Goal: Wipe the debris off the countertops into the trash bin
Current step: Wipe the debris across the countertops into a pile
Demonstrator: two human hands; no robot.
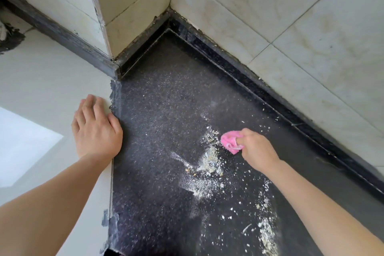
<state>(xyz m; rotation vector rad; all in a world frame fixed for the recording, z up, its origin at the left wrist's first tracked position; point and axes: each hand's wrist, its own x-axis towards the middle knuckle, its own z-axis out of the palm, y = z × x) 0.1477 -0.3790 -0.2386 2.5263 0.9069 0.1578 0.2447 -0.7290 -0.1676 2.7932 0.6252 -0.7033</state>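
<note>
While right hand [257, 149] grips cloth [228, 142], debris [211, 160] beside; left hand [96, 131] on tile [52, 89]

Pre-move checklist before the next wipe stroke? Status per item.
1. Cloth gripped: pink cloth bunched in the right hand: ok.
2. Cloth beside the debris pile on the countertop: ok.
3. Left hand out of the stroke path, flat on the white surface at the counter's left edge: ok.
4. Debris gathered in one pile: crumbs lie scattered along the near right: not ok.
5. Trash bin placed to catch: not in view, cannot tell.
</note>
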